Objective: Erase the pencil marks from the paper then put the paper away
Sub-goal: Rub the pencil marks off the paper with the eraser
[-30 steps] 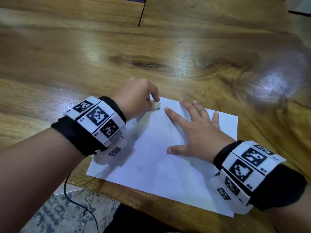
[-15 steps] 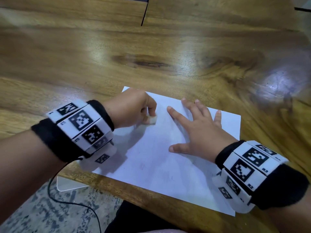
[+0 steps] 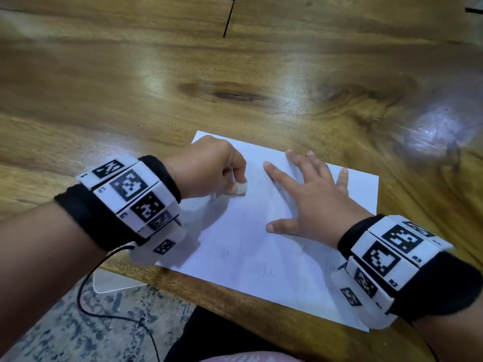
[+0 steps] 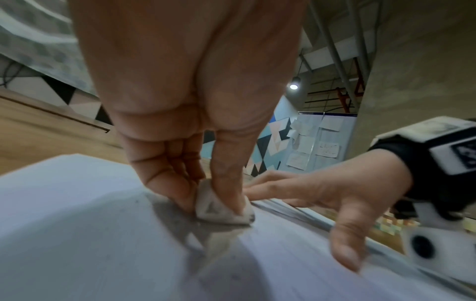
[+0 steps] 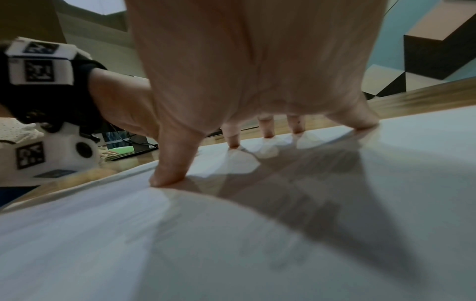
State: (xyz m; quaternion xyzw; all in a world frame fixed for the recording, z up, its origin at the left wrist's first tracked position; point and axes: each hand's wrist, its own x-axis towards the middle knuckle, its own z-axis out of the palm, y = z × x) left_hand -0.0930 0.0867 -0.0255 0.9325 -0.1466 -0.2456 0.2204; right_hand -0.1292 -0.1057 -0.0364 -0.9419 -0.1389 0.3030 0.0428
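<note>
Head view: left hand [image 3: 209, 168] pinching a small white eraser [image 3: 241, 188] between thumb and curled fingers, pressed onto the paper [image 3: 243, 246]. Right hand [image 3: 311, 199] spread flat, fingertips [image 5: 233, 140] pinning the sheet. Paper flat on the wooden table [image 3: 156, 87] near its front edge, faint pencil marks [image 3: 264, 270] showing.

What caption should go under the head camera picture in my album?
Left hand rubs an eraser on the paper while the right hand presses it flat.

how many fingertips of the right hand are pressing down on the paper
5. On the right hand, thumb nearest the table's near edge, then index, middle, ring and little finger spread across the paper.
</note>
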